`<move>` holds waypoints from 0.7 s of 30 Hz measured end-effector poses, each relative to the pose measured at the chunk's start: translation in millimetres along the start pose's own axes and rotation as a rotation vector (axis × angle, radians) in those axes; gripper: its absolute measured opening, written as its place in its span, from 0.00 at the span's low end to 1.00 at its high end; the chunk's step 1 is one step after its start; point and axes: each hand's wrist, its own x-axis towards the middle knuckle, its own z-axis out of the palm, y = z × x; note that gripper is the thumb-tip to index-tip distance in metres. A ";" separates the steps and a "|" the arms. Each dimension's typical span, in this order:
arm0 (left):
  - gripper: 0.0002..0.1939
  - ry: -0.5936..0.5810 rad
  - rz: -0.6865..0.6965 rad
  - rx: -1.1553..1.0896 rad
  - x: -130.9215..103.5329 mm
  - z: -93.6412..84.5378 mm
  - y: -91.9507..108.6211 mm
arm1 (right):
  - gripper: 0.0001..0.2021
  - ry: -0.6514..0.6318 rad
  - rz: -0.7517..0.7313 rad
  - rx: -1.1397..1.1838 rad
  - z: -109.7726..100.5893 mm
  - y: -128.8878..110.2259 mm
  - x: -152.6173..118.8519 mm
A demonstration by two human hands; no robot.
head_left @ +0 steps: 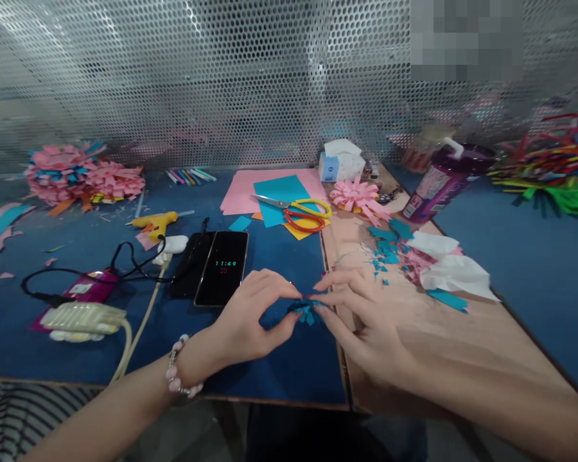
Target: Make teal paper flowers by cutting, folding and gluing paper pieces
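- Closest to me are two bare arms, the left arm [101,410] from the bottom left and the right arm [491,398] from the bottom right, with a bead bracelet [173,372] on the left wrist.
- At the middle of the frame, below center, I see a small blue paper bunch [308,312] between both hands, just over the counter [289,372].
- Left hand [253,314]: the thumb and pointing finger pinch the bunch's left side.
- Right hand [370,321]: the fingers pinch its right side with their tips; higher up they are a bit spread.
- Left of the hands, a phone [224,276] shows 11:49 and lies against a black flat thing [187,266].
- On the left side are a yellow glue gun [157,224] and a power strip [84,317].
- At the upper middle, open scissors [298,208] lie on a blue sheet [289,183], which is on top of pink paper [236,192].
- Right of them sit a pink paper flower [356,196] and a tissue box [337,165].
- On the right side are blue scraps [388,247], crumpled white tissue [455,276] and a tilted purple cup [443,183].
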 end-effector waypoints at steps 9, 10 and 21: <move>0.12 0.048 0.109 0.116 -1.7 4.6 -7.1 | 0.16 0.004 -0.091 -0.136 4.1 7.4 -1.7; 0.12 0.055 0.129 0.146 -2.3 4.8 -8.0 | 0.18 -0.003 -0.085 -0.151 5.5 7.3 -2.3; 0.14 0.071 0.267 0.365 -4.6 2.7 -7.5 | 0.16 0.017 -0.139 -0.221 10.1 3.7 -6.1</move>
